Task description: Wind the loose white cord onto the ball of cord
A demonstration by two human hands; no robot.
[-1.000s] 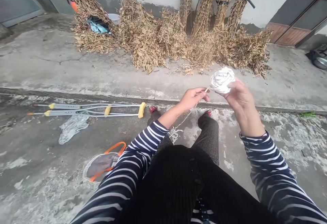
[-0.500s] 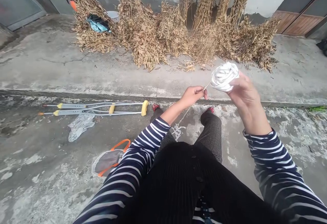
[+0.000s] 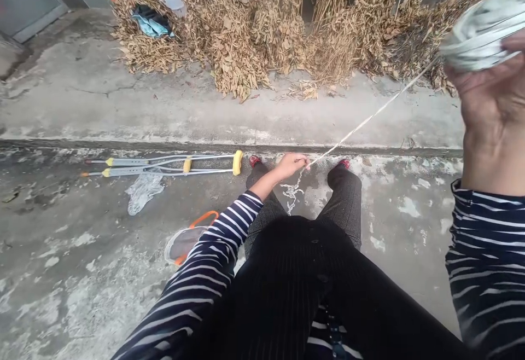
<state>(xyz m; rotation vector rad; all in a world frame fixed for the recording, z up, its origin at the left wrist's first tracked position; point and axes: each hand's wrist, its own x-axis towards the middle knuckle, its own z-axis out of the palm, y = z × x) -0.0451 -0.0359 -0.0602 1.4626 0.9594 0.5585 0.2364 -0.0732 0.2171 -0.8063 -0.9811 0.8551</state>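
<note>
My right hand (image 3: 490, 94) is raised at the upper right, close to the camera and blurred, closed round a white ball of string (image 3: 479, 32). A taut strand of the string (image 3: 369, 119) runs down and left from the ball to my left hand (image 3: 292, 164), which pinches it low between my knees. Below that hand a loose tangle of string (image 3: 292, 193) hangs over the concrete. My legs in dark trousers stretch forward, with red shoes (image 3: 255, 160) at the step's edge.
A pair of crutches with yellow pads (image 3: 164, 166) lies on the ground at left, with a clear plastic bag (image 3: 143, 193) beside them. An orange-handled bag (image 3: 186, 239) lies by my left arm. Dry stalk bundles (image 3: 246, 37) are heaped against the far wall beyond a concrete step.
My right hand swung the ball up and to the right, drawing out a long taut strand. My left hand dropped lower and away from the ball, still pinching the string.
</note>
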